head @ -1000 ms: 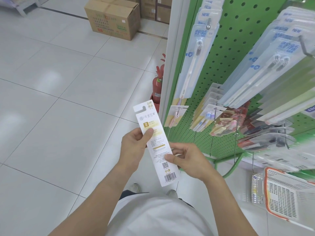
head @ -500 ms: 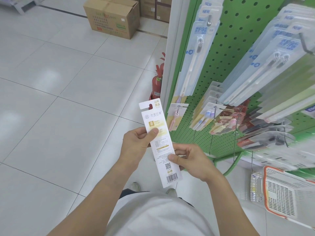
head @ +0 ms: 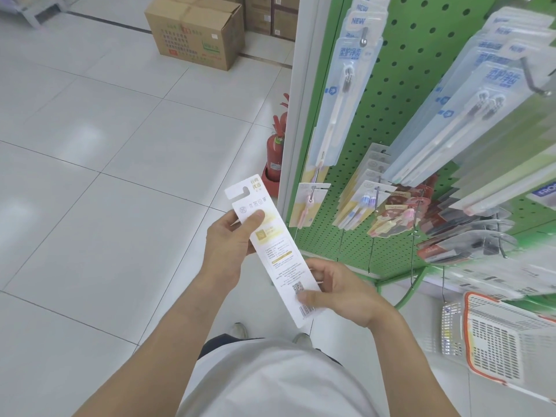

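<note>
fingers (head: 255, 219) of left hand (head: 228, 245) pinching toothbrush pack (head: 278, 254) below hang-hole end, right hand (head: 346, 293) pinching barcode end; held just left of green pegboard (head: 400, 70), long axis slanted, right hand nearer; probably back side up.

Single wide-angle head view faces forward and down, close above the pack (head: 276, 254), floor (head: 105, 221) at left, rack (head: 400, 85) at right.

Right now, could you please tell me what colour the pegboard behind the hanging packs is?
The pegboard is green with dark holes, clearest in the head view.
</note>
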Available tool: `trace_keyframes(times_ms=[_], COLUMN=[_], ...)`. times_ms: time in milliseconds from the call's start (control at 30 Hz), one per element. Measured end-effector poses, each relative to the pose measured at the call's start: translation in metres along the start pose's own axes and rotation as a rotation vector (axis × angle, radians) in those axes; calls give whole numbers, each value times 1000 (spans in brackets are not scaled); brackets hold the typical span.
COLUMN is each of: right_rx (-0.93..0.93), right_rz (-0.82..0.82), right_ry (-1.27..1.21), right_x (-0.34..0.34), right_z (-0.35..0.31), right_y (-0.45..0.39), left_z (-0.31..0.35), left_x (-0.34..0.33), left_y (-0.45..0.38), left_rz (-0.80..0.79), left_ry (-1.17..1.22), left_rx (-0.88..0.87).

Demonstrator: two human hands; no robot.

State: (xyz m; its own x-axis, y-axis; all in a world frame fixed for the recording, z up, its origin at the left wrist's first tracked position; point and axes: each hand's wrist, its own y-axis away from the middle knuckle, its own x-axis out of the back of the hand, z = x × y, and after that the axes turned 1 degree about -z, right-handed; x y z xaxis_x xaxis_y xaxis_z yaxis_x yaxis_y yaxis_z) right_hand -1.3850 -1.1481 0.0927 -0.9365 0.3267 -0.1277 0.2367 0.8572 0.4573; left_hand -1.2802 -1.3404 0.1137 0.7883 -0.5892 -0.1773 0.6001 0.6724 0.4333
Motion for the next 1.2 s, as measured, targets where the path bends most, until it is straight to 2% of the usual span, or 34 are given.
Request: trace_keyframes(times_ms=[267,467,633,733,833,1033,1100,1200], right_rx=[-40,-26,-4,-1,-50,-128,-170,-242], right_rz=[-48,109,151,127,36,-119,-119,-62], right_ry=[-5,-198,-296,-421,-569,-604,-597,-442], right_x=[4,19,20,21,21,7,2,-1], right_z=[3,0,0,5,12,28,28,27], right_y=[3,8,7,7,6,-5,-10,-16], left_z=[4,5,5,6,9,13,14,15], left_x=[2,8,19,21,20,6,4,3], left_y=[-6,-11,-11,-8,-6,-3,-2,-3], left_rz=[-8,21,-66,-220,-333,-374,-346,-298], left_ry=[-28,-35,-84,55,170,71,63,16], left_rx=[7,18,-11,-35,-59,-136,-123,-123])
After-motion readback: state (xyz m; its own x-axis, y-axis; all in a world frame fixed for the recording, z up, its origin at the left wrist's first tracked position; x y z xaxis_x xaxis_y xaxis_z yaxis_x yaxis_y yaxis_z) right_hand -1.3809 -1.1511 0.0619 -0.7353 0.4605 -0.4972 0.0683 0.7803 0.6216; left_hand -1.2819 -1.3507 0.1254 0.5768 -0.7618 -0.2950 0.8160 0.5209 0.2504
